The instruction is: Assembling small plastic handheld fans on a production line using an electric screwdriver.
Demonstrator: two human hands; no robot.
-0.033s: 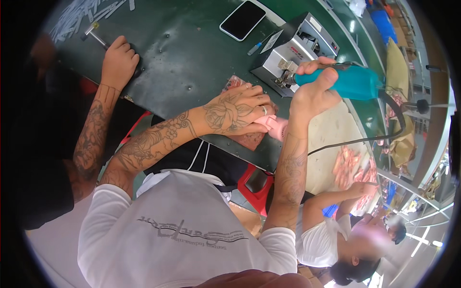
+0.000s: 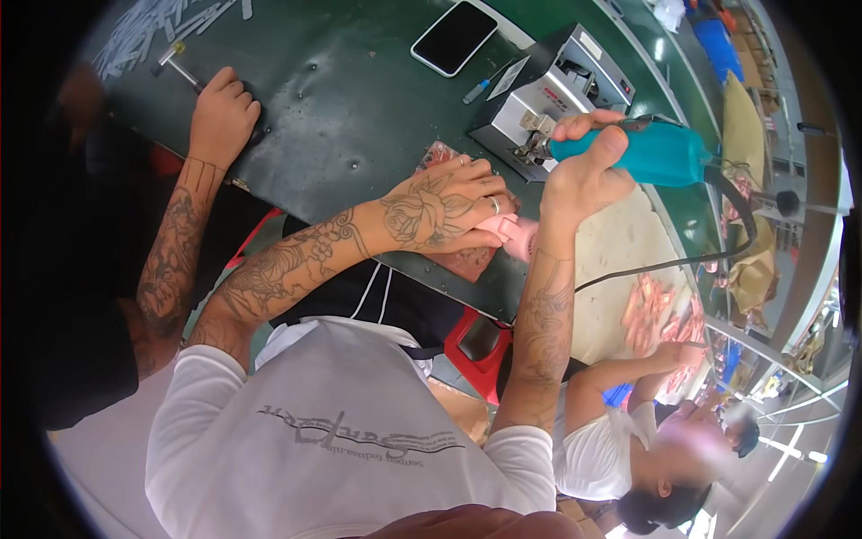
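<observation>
My left hand [image 2: 453, 205], with rings on its fingers, is closed over a pink plastic part [image 2: 514, 236]. It presses the part onto a worn, reddish block [image 2: 467, 262] near the table edge; the fingers hide much of both. In my right hand [image 2: 588, 171] is a teal corded power tool [image 2: 660, 154], raised above the table with its metal nose to the left. The tool's nose is apart from the pink part and overlaps the front of a grey-and-black machine [image 2: 530, 108] in view. From its rear, a black cord [image 2: 750, 216] loops down.
Beyond my hands lie a phone [image 2: 454, 38] and a small blue screwdriver [image 2: 476, 91]. At left, another person's hand [image 2: 224, 115] grips a hammer [image 2: 171, 61] near metal strips [image 2: 144, 36]. To the right, another person sits by piled pink parts [image 2: 648, 310]. A red stool [image 2: 476, 355] stands below the table.
</observation>
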